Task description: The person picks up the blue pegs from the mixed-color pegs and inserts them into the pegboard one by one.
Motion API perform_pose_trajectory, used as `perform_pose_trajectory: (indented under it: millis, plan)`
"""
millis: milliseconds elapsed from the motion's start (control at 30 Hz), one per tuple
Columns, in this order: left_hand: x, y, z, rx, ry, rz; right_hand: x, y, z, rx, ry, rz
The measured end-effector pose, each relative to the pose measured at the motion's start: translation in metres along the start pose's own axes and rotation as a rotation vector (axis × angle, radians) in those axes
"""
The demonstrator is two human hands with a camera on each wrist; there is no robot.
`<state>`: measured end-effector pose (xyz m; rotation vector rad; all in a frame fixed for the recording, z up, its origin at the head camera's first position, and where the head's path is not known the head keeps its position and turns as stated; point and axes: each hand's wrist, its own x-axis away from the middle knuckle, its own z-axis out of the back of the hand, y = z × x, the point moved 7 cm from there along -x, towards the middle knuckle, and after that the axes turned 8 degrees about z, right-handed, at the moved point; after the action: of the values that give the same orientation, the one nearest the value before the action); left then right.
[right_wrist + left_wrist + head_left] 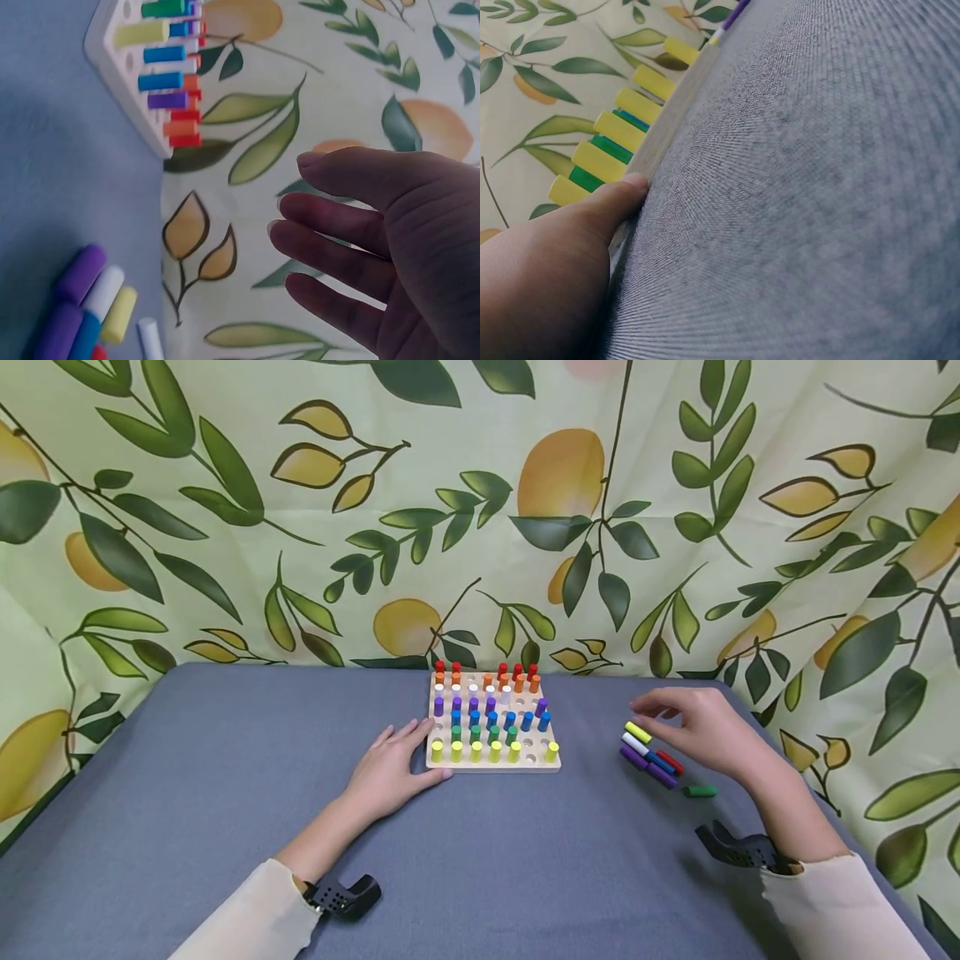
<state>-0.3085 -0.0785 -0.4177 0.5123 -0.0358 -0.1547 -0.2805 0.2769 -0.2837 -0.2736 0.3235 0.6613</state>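
Observation:
A wooden pegboard (pixel 540 768) bears rows of red, orange, white, purple, blue, green and yellow pegs, with some bare holes among them. My left hand (pixel 390 768) rests at its front left corner, fingers stretched along the left side. In the left wrist view the thumb (pixel 634 184) touches the board's front edge beside the yellow pegs (pixel 619 131). Over to the right, my right hand (pixel 693 727) hovers above loose pegs, its fingers loosely bent with nothing between them. Nearest it lie a yellow peg (pixel 637 732), a white peg (pixel 635 744) and a red peg (pixel 670 762).
Two purple pegs (pixel 633 757) and a blue peg (pixel 660 763) lie in the same cluster, with a green peg (pixel 701 792) slightly apart. Grey-blue cloth (pixel 487 868) covers the table. A leaf-and-fruit patterned curtain (pixel 465 435) hangs along the back and sides.

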Motion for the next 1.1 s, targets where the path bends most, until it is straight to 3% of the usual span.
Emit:
perform_pose_trajectory:
  millis: [233,500,1100]
  plan:
    - [0.0,0.001,0.0,0.006,0.004,-0.018,0.021,0.017,-0.006,0.0,0.01,-0.033]
    - [0.001,0.0,0.001,-0.004,0.003,-0.004,0.038,0.036,-0.023,-0.042,-0.045,-0.152]
    - [0.0,-0.002,0.0,0.002,-0.004,0.008,0.05,0.056,-0.04,-0.106,-0.145,-0.248]
